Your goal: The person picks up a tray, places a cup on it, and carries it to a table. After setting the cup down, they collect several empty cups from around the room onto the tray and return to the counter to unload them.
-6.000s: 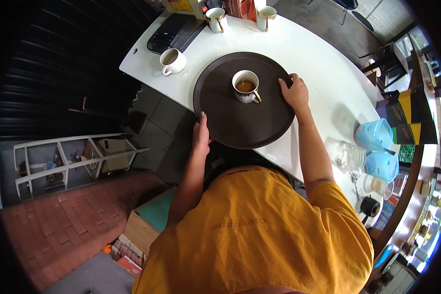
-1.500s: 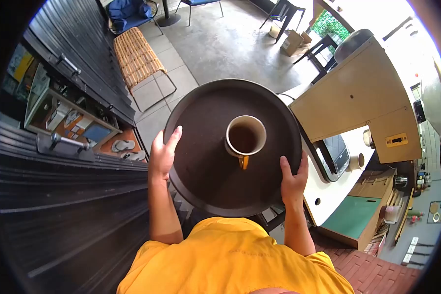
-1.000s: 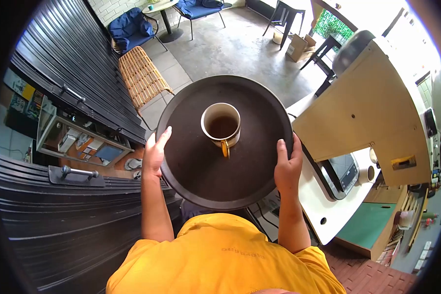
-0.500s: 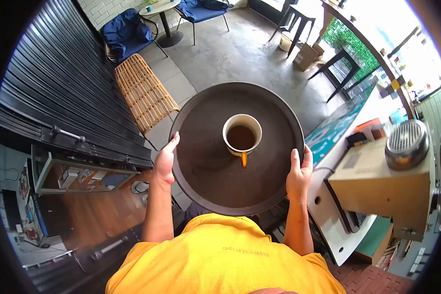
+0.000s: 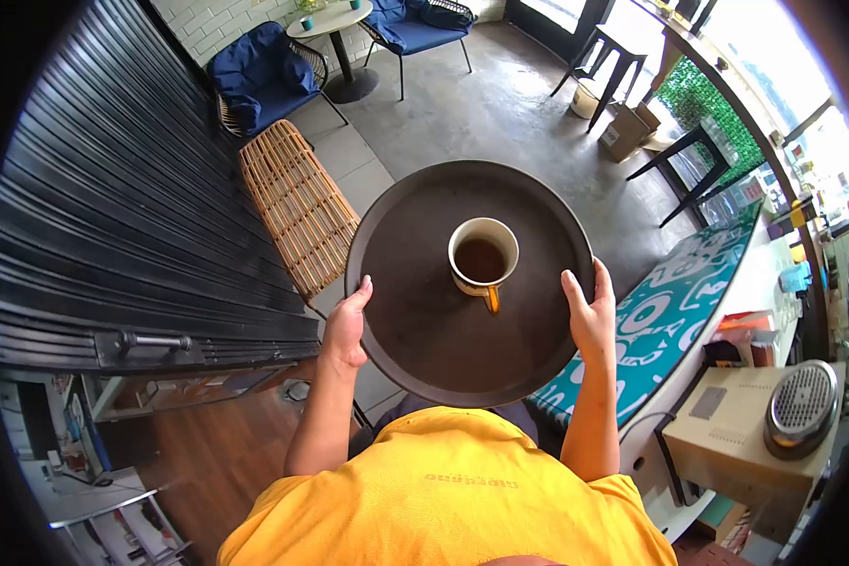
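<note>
A round dark brown tray (image 5: 415, 349) is held level in front of my yellow shirt. My left hand (image 5: 346, 325) grips its left rim, thumb over the edge and fingers hidden underneath. At the right rim, my right hand (image 5: 591, 311) holds on with the thumb on top and fingers around the outer side. Just above the middle of the tray stands a cream mug (image 5: 482, 253) with an orange-yellow handle pointing toward me. Dark brown liquid fills part of the mug. Neither hand touches the mug.
A rattan bench (image 5: 297, 208) stands ahead on the left, beside a black corrugated wall (image 5: 123, 217). Farther off are a blue cushioned chair (image 5: 264, 75) and a small round table (image 5: 330, 19). To the right are a teal patterned counter front (image 5: 674, 302), a beige machine (image 5: 726, 415) and black stools (image 5: 693, 165).
The surroundings have shifted as I move forward past the counter; more of its teal front shows. The tray and both hands sit slightly farther right in view, grip unchanged.
</note>
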The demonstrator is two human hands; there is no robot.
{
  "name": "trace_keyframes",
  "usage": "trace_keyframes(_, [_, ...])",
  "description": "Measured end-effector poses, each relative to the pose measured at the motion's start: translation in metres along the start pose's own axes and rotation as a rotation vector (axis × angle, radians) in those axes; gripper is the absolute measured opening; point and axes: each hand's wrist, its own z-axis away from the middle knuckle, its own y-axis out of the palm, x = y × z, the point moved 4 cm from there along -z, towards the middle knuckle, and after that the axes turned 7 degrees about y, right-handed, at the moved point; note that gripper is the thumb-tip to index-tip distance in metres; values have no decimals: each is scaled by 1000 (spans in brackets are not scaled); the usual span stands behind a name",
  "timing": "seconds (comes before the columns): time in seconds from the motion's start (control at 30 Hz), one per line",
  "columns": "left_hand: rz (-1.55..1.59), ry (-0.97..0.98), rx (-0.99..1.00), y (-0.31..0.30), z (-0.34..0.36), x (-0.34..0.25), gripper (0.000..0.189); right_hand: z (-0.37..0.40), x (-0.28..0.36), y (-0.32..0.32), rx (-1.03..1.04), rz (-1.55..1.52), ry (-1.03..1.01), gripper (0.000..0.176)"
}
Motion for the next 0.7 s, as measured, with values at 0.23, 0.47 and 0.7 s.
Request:
trace_keyframes(0.23, [16, 73, -116, 53, -106, -26, 43, -116, 69, 42, -268, 524, -614, 35])
trace_keyframes(0.47, [118, 163, -96, 115, -204, -53, 46, -234, 105, 104, 374, 238, -371, 29])
trace_keyframes(0.7, [198, 211, -151, 127, -300, -89, 49, -341, 104, 177, 700, 106, -157, 20])
